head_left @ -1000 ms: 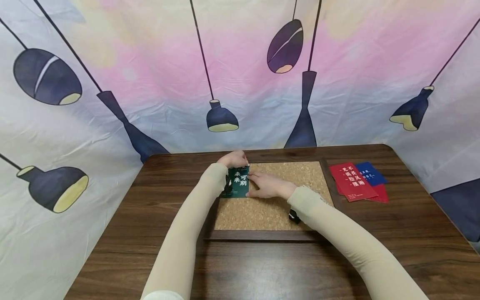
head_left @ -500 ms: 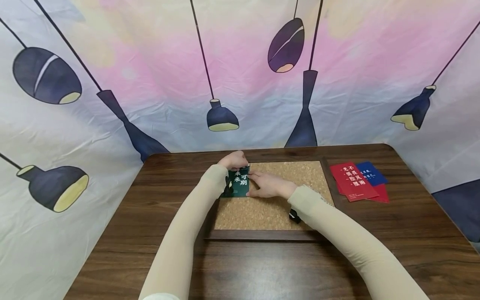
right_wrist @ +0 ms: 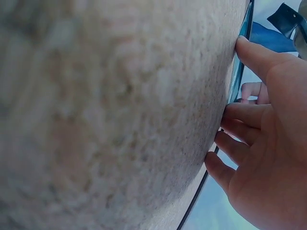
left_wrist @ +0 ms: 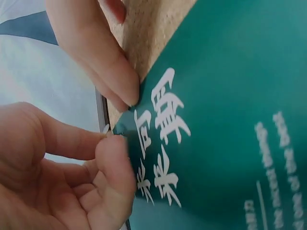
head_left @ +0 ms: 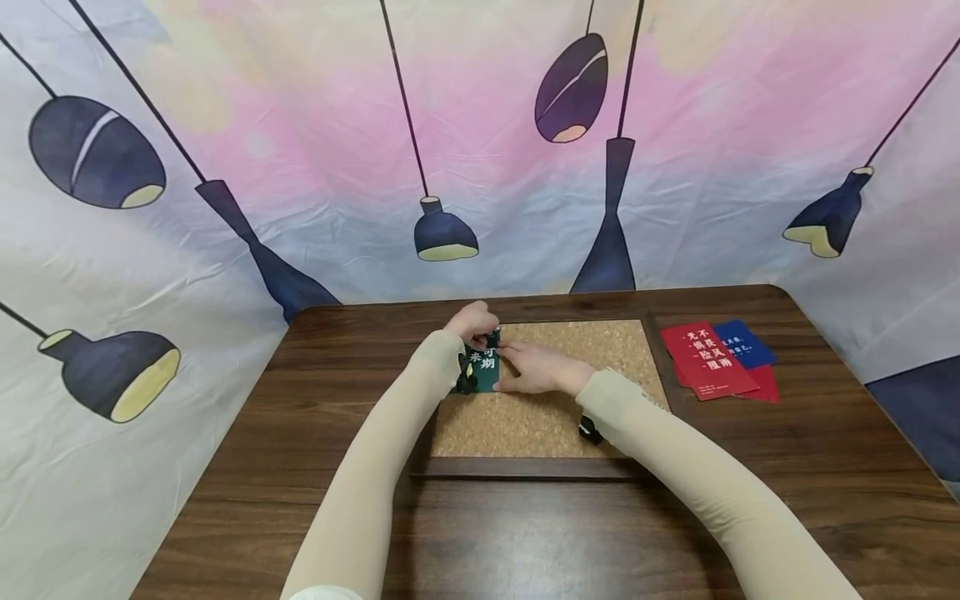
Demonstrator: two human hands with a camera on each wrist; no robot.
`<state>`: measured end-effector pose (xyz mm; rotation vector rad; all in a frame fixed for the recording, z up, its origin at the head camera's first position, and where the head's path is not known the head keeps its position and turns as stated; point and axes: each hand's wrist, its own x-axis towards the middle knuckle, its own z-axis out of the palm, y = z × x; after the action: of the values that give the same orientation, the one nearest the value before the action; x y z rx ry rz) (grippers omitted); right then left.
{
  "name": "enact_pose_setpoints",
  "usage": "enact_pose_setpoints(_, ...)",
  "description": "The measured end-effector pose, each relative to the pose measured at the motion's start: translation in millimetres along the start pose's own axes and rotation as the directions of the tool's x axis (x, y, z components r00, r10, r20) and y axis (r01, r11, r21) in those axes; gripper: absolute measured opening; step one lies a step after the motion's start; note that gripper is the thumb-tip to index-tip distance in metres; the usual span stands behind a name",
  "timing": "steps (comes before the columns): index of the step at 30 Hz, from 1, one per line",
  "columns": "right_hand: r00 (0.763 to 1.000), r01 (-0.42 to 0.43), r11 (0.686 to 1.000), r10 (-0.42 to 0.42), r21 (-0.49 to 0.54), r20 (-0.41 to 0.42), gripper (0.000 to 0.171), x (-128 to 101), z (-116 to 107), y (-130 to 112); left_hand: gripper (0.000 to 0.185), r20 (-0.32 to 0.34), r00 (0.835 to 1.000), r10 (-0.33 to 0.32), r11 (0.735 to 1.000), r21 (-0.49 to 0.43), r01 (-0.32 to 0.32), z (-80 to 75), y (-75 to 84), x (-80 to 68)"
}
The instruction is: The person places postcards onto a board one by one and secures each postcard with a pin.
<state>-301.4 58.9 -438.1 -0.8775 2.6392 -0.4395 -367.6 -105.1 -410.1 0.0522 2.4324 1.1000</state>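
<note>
Two hands are working one green card (head_left: 483,369) lying at the left end of the cork board (head_left: 555,417) on the desk (head_left: 525,533). The left hand (head_left: 471,319) is pinching the card's far corner between curled fingers (left_wrist: 112,163). The right hand (head_left: 536,369) is pressing its right edge with straight, flat fingers (right_wrist: 230,146). Risk: if that pressure is easing, the card is likely sliding or creasing at the pinched corner.
</note>
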Motion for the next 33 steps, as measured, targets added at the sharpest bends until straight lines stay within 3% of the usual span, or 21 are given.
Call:
enact_pose_setpoints(11, 1.000, -0.001, 1.000, 0.001, -0.012, -0.004, 0.081, 2, 0, 1, 0.047, -0.036, 0.999, -0.019, 0.999, -0.041, 0.017, 4.8, -1.9, -1.2)
enact_pose_setpoints(19, 1.000, 0.005, 1.000, -0.005, -0.013, -0.003, 0.080, 1, 1, 0, 0.054, -0.052, 0.998, -0.018, 1.000, 0.002, 0.018, 4.8, -6.0, 1.1)
enact_pose_setpoints(28, 1.000, -0.008, 1.000, 0.008, -0.008, 0.002, 0.080, 0, 2, 0, 0.063, -0.022, 0.999, -0.038, 0.997, -0.066, 0.037, -1.0, -11.5, 1.8)
enact_pose_setpoints(33, 1.000, -0.006, 1.000, 0.006, -0.001, 0.005, 0.081, 0, 1, 0, 0.067, -0.039, 0.997, -0.067, 0.996, -0.058, 0.064, -2.0, -9.5, -0.7)
